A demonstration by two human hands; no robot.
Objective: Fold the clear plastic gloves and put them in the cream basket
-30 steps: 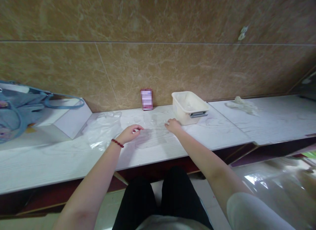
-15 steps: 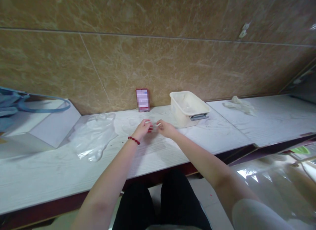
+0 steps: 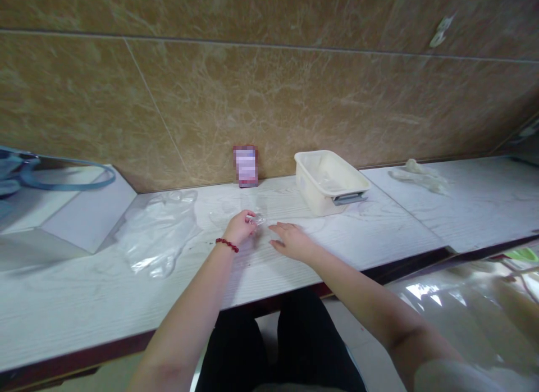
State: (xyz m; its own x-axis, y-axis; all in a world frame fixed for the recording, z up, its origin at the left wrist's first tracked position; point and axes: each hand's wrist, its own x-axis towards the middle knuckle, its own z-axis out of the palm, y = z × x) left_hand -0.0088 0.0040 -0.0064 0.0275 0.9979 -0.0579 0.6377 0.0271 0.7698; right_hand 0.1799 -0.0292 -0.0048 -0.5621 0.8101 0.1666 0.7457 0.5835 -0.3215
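My left hand (image 3: 241, 228), with a red bead bracelet at its wrist, pinches a small clear plastic piece (image 3: 257, 219) just above the white tabletop (image 3: 269, 282). What kind of piece it is cannot be made out. To the right of it, my right hand (image 3: 290, 240) has its fingers stretched out and holds nothing. Flat on the table behind my left hand lies something thin and transparent (image 3: 221, 211), its outline faint. Farther left is a heap of clear plastic bags or film (image 3: 162, 235).
A cream plastic bin (image 3: 318, 198) with a grey handle stands right of my hands. A phone-like device (image 3: 246, 166), its screen blurred, leans on the wall. At left is a white box (image 3: 84, 212) with a blue strap (image 3: 71, 185). A crumpled whitish glove-like item (image 3: 421, 177) lies far right.
My right hand has come away from the plastic piece, moving slightly right and nearer me, its fingers now straightened. The clear piece stays in my left hand. The view has shifted slightly.
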